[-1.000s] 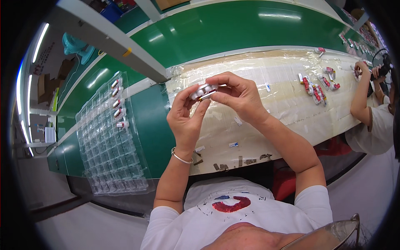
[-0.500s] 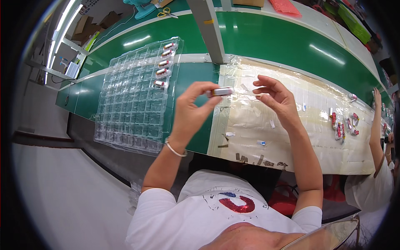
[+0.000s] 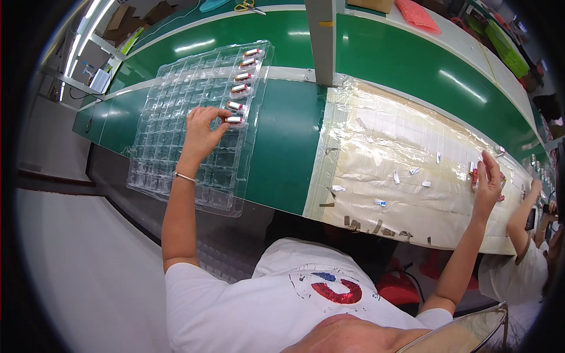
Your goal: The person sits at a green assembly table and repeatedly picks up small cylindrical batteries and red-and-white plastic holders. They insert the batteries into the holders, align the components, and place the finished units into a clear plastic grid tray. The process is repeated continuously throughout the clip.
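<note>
My left hand (image 3: 204, 132) is at the right-hand column of a clear plastic tray (image 3: 226, 203) with many square pockets. Its thumb and fingers pinch a small red-and-white block (image 3: 233, 119), which sits at a pocket. Farther up the same column stand several like blocks, the closest being another block (image 3: 235, 106). Far to the right, my right hand (image 3: 489, 187) reaches over a loose group of red-and-white blocks (image 3: 474, 175). Its fingers are stretched out, with the thumb apart, and they partly hide the group.
A tape-covered tan mat (image 3: 376, 159) lies on the green table (image 3: 282, 153), with white scraps (image 3: 396, 177) on it. A grey post (image 3: 323, 47) rises behind. Yellow scissors (image 3: 247, 7) lie at the back. Another person's arm (image 3: 521, 226) reaches in at the right.
My left hand has carried the block left to the tray's column. My right hand has moved right, from the mat's middle to the group of blocks. The view has shifted a little.
</note>
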`<state>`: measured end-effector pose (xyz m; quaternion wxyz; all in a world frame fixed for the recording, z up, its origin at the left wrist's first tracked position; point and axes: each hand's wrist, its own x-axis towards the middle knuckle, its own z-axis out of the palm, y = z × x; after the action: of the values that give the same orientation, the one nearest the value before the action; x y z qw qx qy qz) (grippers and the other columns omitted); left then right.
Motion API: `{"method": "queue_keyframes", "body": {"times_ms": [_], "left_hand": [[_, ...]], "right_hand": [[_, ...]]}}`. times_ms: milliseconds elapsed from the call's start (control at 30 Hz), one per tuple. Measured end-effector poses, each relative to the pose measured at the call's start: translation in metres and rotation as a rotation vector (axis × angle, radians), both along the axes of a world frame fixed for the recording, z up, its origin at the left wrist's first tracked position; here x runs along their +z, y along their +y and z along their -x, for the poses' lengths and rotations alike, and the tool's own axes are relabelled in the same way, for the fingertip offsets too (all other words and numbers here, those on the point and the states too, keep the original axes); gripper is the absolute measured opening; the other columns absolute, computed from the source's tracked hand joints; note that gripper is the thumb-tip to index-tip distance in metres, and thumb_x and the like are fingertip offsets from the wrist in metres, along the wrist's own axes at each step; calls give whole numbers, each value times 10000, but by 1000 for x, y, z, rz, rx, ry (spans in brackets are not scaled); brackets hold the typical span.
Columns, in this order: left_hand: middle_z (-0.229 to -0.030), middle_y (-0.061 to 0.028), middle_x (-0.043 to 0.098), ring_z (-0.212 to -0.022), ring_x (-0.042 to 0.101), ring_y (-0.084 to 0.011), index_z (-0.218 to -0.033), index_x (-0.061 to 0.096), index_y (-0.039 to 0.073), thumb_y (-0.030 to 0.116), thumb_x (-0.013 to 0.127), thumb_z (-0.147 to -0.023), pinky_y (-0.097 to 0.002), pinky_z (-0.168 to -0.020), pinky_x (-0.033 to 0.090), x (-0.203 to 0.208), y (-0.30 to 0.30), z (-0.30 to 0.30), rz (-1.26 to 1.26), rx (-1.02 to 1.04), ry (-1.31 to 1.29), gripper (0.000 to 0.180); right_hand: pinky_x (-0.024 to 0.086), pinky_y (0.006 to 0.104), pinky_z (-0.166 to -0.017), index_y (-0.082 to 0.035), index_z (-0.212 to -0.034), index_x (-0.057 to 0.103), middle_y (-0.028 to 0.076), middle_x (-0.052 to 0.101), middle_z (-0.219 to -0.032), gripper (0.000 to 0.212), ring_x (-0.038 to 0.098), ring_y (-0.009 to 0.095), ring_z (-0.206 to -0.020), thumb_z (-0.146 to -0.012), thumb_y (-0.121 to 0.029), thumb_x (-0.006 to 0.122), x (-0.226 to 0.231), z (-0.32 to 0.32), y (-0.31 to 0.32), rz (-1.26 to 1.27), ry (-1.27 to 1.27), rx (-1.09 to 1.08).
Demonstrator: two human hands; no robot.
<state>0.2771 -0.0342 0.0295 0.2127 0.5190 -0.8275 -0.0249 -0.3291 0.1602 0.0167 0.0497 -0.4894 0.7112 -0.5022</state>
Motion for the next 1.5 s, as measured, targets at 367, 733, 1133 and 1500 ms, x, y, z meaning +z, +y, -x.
{"method": "queue_keyframes", "body": {"times_ms": [367, 733, 1133, 1500], "left_hand": [[-1008, -45, 680, -1017, 622, -246, -1040, 720, 103, 102, 721, -811, -371, -1007, 400, 10, 11, 8, 49, 109, 175, 229], [-994, -67, 704, -938, 652, -137, -1074, 708, 27, 42, 687, -879, -266, -846, 497, -2, 123, 155, -679, -334, 796, 197], [-1123, -90, 671, -963, 652, -122, -1248, 628, 20, 101, 697, -904, -251, -814, 538, -32, 58, 246, -917, -403, 1220, 360], [-1079, -58, 616, -961, 641, -139, -1232, 605, -9, 46, 672, -905, -283, -865, 549, -36, 48, 260, -843, -322, 1498, 338]], "right_hand": [[417, 390, -1011, -27, -1240, 632, 139, 649, -1191, 344, 588, 294, -1129, -903, -92, 639, -37, 12, 18, -240, 356, -134], [519, 292, -852, -30, -1264, 620, 114, 670, -1115, 382, 656, 176, -955, -888, 32, 635, -12, -93, -20, 12, 191, 298], [527, 256, -829, 15, -1181, 569, 93, 630, -1109, 311, 645, 126, -954, -921, -111, 682, -14, -173, -75, -105, -694, 783], [565, 286, -838, 8, -1361, 478, 96, 634, -1087, 502, 671, 163, -914, -911, -83, 682, -18, -183, -88, -109, -1061, 751]]}}
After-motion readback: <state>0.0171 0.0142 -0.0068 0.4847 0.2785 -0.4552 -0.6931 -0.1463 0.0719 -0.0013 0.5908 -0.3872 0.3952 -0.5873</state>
